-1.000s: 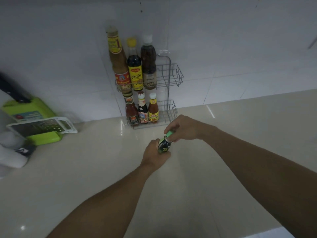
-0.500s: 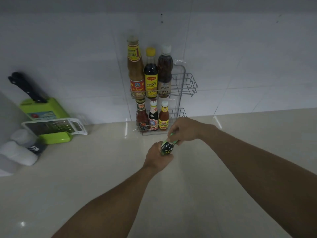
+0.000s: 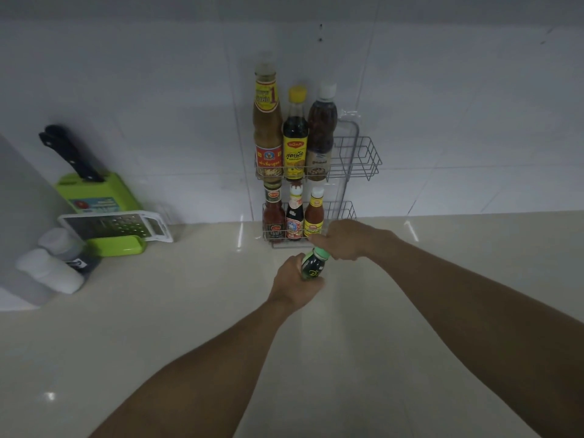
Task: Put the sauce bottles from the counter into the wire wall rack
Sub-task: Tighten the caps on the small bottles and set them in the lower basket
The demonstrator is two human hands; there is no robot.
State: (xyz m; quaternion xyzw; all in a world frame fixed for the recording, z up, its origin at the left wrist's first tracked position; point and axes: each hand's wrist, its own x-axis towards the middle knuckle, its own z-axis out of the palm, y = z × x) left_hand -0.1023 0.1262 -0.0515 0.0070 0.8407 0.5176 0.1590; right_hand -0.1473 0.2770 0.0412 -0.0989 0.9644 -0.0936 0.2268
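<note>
A small dark sauce bottle (image 3: 312,267) with a green cap is held above the counter, just in front of the wire wall rack (image 3: 363,159). My left hand (image 3: 295,287) grips its body from below. My right hand (image 3: 344,240) is closed over its green cap. The rack's upper shelf holds three tall bottles (image 3: 295,137) at its left, with free room at its right. The lower shelf holds three small bottles (image 3: 294,214), and its right end is partly hidden behind my right hand.
A green knife block (image 3: 94,197) with a black-handled knife stands at the left, a white grater (image 3: 117,226) leaning on it. Two white shakers (image 3: 50,267) lie beside it by a grey wall. The beige counter (image 3: 189,327) spreads all around my arms.
Both hands keep hold of the green-capped bottle and stay close to the rack's lower shelf. The view has shifted, so the rack now sits lower and nearer the centre of the picture.
</note>
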